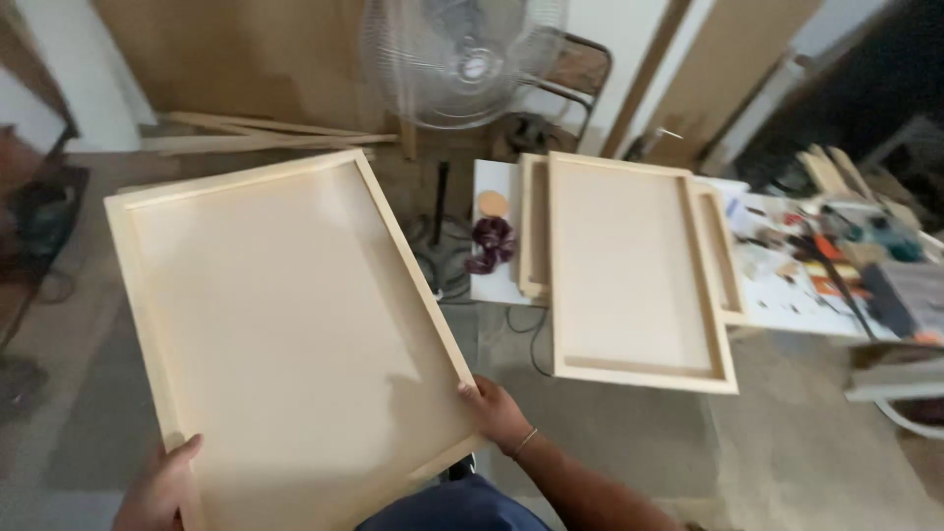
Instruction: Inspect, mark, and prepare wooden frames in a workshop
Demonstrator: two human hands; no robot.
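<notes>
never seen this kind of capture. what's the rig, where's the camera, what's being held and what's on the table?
There is no machine here: a person works with two bare hands, and the single camera sits on their head, looking down. The left hand grips the near left corner of a large shallow wooden tray-like frame, and the right hand grips its right edge, so the frame is held up, tilted, above the floor. Ahead, a white table carries a stack of similar frames, a dark purple bundle, a round tan disc and a clutter of tools at the right. A standing fan is behind.
</notes>
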